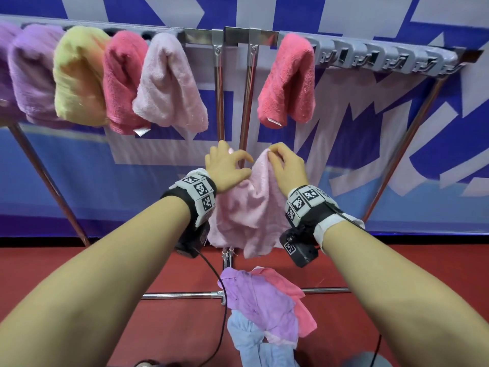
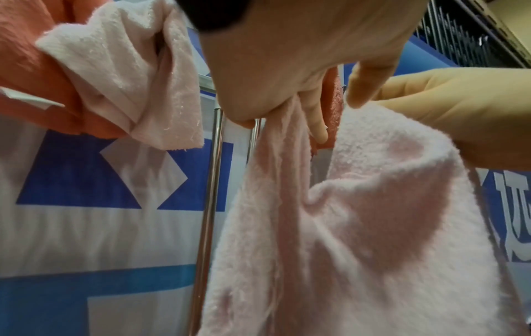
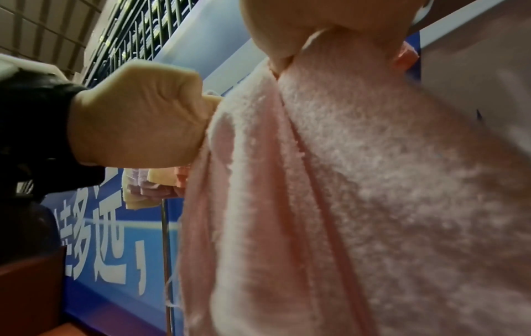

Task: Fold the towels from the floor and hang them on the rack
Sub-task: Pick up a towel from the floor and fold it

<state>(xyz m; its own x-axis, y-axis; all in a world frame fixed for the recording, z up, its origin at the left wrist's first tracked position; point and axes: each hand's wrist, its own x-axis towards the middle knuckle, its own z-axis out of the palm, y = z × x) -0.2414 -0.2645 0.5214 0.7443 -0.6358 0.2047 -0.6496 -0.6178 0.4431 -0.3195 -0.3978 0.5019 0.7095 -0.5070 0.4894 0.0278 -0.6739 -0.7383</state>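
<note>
A pale pink towel [image 1: 246, 207] hangs crumpled in the air between my two hands, below the rack's top bar [image 1: 232, 35]. My left hand [image 1: 227, 165] grips its left upper edge, with the cloth [image 2: 344, 216] running down from the curled fingers. My right hand [image 1: 285, 165] pinches the towel's right upper corner [image 3: 373, 181] between thumb and fingers. Several folded towels hang on the rack: purple, yellow-green [image 1: 79, 75], red-pink [image 1: 124, 83], pale pink [image 1: 169, 80] on the left, and a coral one [image 1: 288, 78] right of centre.
A heap of loose towels [image 1: 264, 313], purple, pink and light blue, lies on the red floor by the rack's base bar [image 1: 180, 295]. Grey clip hooks [image 1: 383, 59] line the rack's right half. A blue and white banner stands behind. A black cable [image 1: 219, 327] trails from my left wrist.
</note>
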